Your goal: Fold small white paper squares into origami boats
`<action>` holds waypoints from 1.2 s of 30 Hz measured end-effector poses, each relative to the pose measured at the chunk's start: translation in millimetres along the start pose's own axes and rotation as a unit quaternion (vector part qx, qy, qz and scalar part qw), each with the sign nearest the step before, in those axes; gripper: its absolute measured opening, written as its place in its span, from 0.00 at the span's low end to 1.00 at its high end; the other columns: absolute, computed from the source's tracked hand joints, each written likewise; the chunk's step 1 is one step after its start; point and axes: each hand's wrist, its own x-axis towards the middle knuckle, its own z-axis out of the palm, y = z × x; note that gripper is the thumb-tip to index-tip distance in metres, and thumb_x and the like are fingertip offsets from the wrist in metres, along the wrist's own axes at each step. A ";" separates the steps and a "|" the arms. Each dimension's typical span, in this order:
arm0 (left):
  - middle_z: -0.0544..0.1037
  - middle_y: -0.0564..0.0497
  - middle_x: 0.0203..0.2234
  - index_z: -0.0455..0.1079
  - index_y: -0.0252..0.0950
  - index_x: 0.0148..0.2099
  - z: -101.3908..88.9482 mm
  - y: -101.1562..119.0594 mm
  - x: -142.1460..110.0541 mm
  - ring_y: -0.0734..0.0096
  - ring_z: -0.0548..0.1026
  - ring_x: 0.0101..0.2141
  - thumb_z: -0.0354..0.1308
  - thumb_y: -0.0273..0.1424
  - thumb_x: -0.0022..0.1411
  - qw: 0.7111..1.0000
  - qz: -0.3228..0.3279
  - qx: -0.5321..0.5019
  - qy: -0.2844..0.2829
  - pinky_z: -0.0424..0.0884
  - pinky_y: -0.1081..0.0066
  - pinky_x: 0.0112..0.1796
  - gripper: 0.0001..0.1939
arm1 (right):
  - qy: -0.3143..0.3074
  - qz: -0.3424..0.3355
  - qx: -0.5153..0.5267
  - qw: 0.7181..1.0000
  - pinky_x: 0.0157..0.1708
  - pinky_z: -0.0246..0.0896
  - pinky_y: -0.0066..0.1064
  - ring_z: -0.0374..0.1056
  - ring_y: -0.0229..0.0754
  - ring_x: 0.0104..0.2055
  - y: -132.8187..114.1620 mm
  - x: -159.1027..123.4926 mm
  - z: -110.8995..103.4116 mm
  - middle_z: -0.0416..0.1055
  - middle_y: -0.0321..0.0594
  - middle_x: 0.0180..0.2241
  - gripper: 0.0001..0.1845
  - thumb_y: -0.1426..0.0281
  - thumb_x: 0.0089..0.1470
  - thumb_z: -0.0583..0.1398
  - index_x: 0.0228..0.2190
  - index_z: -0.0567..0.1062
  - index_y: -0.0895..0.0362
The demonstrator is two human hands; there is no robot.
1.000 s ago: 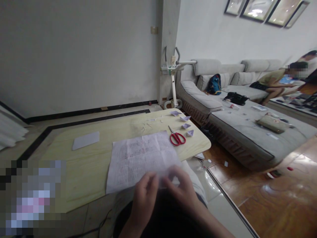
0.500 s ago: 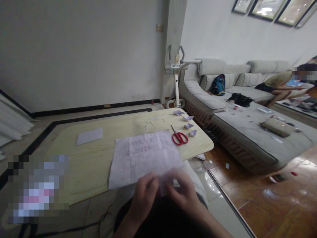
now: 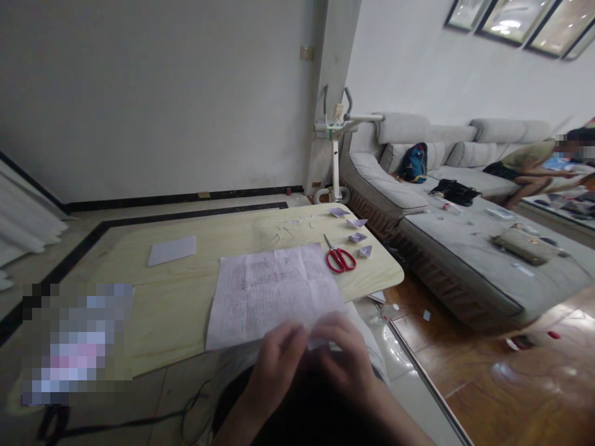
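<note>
My left hand point(image 3: 282, 353) and my right hand point(image 3: 343, 350) meet above my lap at the near edge of the table, blurred by motion. Their fingers are bent and pinched around a small pale piece of paper point(image 3: 318, 342), mostly hidden by the fingers. Just beyond them lies a large printed sheet point(image 3: 274, 285) with fold creases. Red-handled scissors point(image 3: 341, 259) rest to the right of this sheet, blades pointing away. Several small folded paper boats point(image 3: 357, 238) stand in a row along the table's right end.
Thin paper scraps point(image 3: 288, 230) and a blank white card point(image 3: 171, 251) lie on the wooden table point(image 3: 176, 310). A blurred-out object point(image 3: 77, 347) is at its left corner. Right of it stands a grey sofa point(image 3: 465, 248) with bags; a person point(image 3: 525, 161) sits at the far end.
My hands have drawn closer together, and the right fingers now curl over the paper more. The whole view has shifted slightly; the things on the table stay put.
</note>
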 end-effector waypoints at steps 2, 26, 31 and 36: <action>0.67 0.57 0.20 0.66 0.38 0.27 -0.4 6.2 0.2 0.71 0.68 0.25 0.50 0.41 0.64 1.000 -0.002 -0.011 -0.016 0.65 0.76 0.26 0.16 | 0.007 -0.003 0.000 1.000 0.35 0.66 0.33 0.68 0.43 0.36 1.0 0.4 -0.9 0.69 0.39 0.34 0.22 0.84 0.46 0.55 0.39 0.76 0.51; 0.80 0.53 0.28 0.73 0.38 0.36 5.2 3.8 0.0 0.68 0.79 0.31 0.55 0.35 0.62 0.999 -0.013 -0.043 0.010 0.73 0.74 0.32 0.08 | 0.018 0.204 0.057 0.977 0.31 0.63 0.31 0.67 0.41 0.29 -5.3 10.1 -4.4 0.72 0.37 0.26 0.08 0.67 0.55 0.62 0.27 0.77 0.57; 0.79 0.53 0.25 0.74 0.39 0.34 4.8 1.1 0.9 0.69 0.77 0.26 0.54 0.34 0.63 0.999 0.037 0.028 0.025 0.72 0.74 0.29 0.09 | 0.034 0.183 0.047 0.981 0.33 0.62 0.32 0.67 0.41 0.31 -6.5 13.0 -7.2 0.72 0.38 0.27 0.06 0.69 0.55 0.60 0.29 0.77 0.57; 0.81 0.52 0.30 0.74 0.40 0.40 6.5 -5.2 -1.2 0.67 0.79 0.31 0.52 0.30 0.64 0.996 0.067 0.052 -0.013 0.73 0.72 0.34 0.09 | 0.012 0.184 0.044 0.982 0.33 0.62 0.31 0.67 0.41 0.31 -8.4 16.6 -4.7 0.72 0.37 0.27 0.04 0.70 0.53 0.63 0.27 0.78 0.57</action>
